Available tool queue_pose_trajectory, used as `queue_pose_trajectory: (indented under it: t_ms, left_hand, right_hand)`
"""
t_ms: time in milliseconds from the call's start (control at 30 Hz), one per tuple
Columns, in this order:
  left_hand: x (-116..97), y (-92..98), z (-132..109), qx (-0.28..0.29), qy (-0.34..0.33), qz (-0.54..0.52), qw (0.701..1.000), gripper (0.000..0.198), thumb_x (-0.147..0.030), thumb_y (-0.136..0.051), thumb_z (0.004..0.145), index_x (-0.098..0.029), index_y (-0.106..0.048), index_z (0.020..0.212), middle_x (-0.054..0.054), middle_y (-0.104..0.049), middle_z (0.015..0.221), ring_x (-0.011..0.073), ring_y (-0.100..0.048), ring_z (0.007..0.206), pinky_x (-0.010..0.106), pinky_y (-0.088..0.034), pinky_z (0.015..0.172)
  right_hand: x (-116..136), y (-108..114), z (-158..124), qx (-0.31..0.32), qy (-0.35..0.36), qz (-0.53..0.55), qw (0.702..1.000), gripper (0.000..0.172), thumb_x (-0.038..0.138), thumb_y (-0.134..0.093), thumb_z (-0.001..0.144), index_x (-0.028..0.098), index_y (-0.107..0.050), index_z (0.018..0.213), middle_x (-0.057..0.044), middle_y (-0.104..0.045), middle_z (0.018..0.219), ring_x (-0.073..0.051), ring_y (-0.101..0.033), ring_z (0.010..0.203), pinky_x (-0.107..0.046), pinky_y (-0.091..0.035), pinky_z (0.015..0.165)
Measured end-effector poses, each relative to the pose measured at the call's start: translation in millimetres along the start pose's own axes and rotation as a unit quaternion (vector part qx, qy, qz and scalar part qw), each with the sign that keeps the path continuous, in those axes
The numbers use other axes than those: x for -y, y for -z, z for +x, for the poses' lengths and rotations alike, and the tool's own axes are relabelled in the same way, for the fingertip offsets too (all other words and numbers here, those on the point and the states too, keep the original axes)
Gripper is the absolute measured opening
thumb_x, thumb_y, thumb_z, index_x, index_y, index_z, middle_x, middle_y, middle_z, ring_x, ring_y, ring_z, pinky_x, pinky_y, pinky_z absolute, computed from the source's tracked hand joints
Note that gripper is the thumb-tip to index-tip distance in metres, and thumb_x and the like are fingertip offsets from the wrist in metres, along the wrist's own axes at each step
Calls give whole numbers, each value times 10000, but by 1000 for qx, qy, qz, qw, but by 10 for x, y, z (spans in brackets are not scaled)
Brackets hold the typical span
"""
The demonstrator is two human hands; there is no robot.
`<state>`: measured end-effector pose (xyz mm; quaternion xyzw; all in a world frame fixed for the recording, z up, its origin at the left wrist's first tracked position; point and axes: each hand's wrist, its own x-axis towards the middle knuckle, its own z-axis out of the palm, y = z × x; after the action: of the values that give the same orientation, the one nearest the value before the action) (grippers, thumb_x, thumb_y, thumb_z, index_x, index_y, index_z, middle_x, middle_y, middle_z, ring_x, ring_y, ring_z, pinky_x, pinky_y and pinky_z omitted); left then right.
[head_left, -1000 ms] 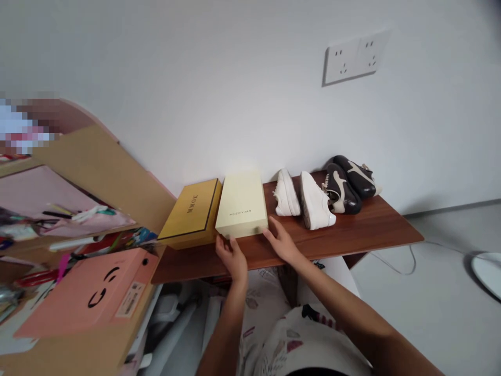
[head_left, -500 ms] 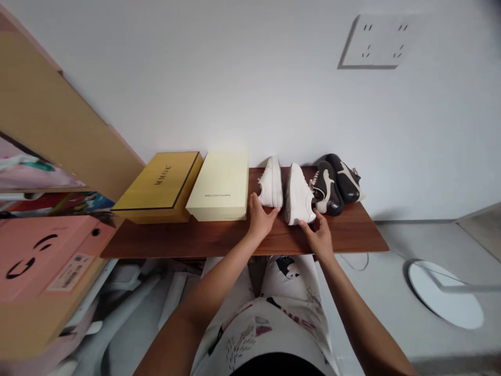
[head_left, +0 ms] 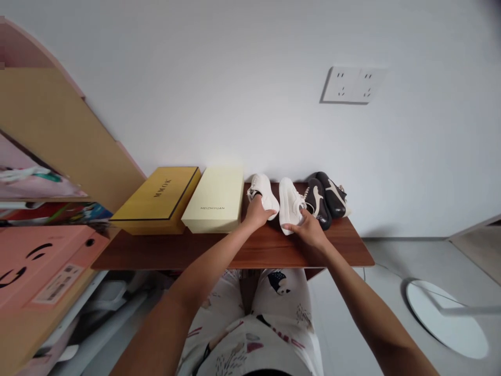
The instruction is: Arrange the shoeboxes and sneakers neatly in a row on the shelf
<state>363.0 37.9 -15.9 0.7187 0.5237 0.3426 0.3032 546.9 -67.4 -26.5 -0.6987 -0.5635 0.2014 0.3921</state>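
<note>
My left hand is closed on the heel of a white sneaker, fingers reaching toward its opening and thumb along its side. A second white sneaker is gripped at its heel end by my right hand, thumb on the near side. Both sneakers lean over at the back of a dark wooden shelf board, a narrow gap between them. Just right of them sits a pair of dark brown shoes with cream trim, one partly overlapping the other.
Left of the sneakers lie a cream box and a yellow box. A pink box rests on a lower-left shelf. On the wall is a double socket. A round white base stands on the floor at right.
Both white sneakers have been tilted, so their uppers and soles face differently. My hands have closed further around their heels. The camera view has shifted, with the socket lower and further left.
</note>
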Motion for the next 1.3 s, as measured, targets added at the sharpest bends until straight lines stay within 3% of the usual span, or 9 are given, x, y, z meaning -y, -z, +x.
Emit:
queue_pose_trajectory:
  t_ms: [100, 233, 500, 700, 1100, 1300]
  left_hand:
    - [-112, 67, 55, 47, -48, 124, 990, 522, -281, -845, 649, -163, -533, 1051, 174, -643, 1141, 352, -600, 1132, 415, -437, 964]
    - [-174, 98, 55, 108, -116, 222, 962, 504, -176, -833, 647, -159, -527, 1047, 198, -639, 1158, 364, -587, 1170, 436, -381, 1026]
    - [-196, 54, 58, 131, -147, 330, 923, 515, -105, -818, 642, -124, -552, 1082, 230, -641, 1127, 382, -601, 1139, 458, -398, 1000]
    - [-123, 29, 43, 132, -144, 340, 920, 518, -145, -827, 649, -139, -560, 1093, 208, -647, 1119, 361, -610, 1125, 441, -411, 999]
    - [-95, 2, 15, 136, -142, 329, 924, 489, -62, -796, 646, -104, -582, 1084, 224, -641, 1104, 388, -601, 1114, 463, -402, 991]
    - [-84, 41, -109, 102, -142, 320, 931, 493, -79, -757, 709, -108, -556, 1158, 212, -601, 1178, 353, -550, 1180, 456, -372, 1031]
  right_hand:
    - [97, 84, 100, 38, 32, -101, 994, 479, 537, -757, 686, 195, -584, 973, -7, -652, 787, -212, -615, 760, -306, -464, 695]
    - [256, 80, 264, 91, 55, -253, 962, 398, 445, -760, 734, 211, -580, 1001, -68, -696, 903, -252, -658, 871, -297, -428, 721]
    - [410, -94, 520, 132, 104, -380, 910, 413, 403, -756, 770, 178, -573, 1063, -146, -707, 1093, -303, -672, 1016, -312, -430, 781]
    - [444, -215, 529, 137, 104, -401, 900, 444, 412, -769, 762, 178, -569, 1081, -167, -701, 1115, -309, -674, 1021, -327, -442, 833]
    - [527, -324, 549, 139, 124, -414, 891, 422, 337, -765, 756, 154, -590, 1094, -184, -690, 1113, -303, -660, 1006, -342, -450, 857]
    - [423, -361, 406, 85, 148, -369, 914, 448, 299, -701, 805, 136, -569, 1201, -197, -626, 1220, -331, -580, 1118, -406, -414, 959]
